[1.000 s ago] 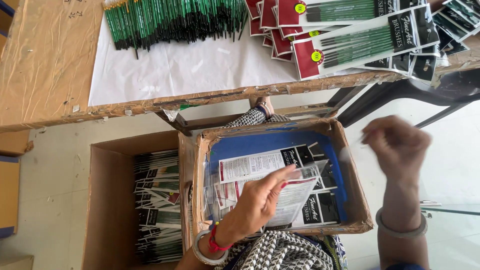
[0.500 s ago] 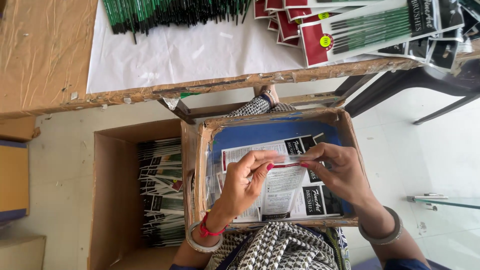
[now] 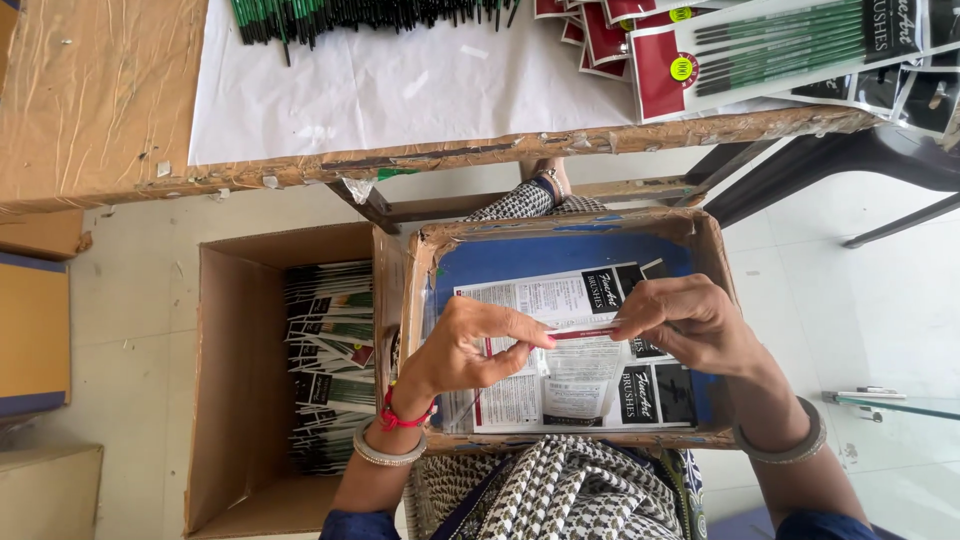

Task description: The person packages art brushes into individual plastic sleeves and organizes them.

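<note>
I saw my left hand (image 3: 470, 350) and right hand (image 3: 690, 325) meeting at mid-frame, fingers pinched on the two ends of a thin red strip (image 3: 583, 334) held just above a stack of printed brush packets (image 3: 575, 385). Those packets lay in a blue-lined cardboard tray (image 3: 560, 250) on my lap, over a black-and-white patterned garment (image 3: 560, 495). To the left of the tray, an open carton (image 3: 235, 400) stood on the pale floor (image 3: 140, 300), holding more packets on edge. Across the top of the frame ran the worn wooden surface (image 3: 90, 100), covered partly by a white sheet (image 3: 400, 90). Green-handled brushes (image 3: 370, 12) lay along its upper edge, and red-and-black packets (image 3: 760, 55) crowded the upper right. A dark chair leg (image 3: 850, 165) crossed the right side.
</note>
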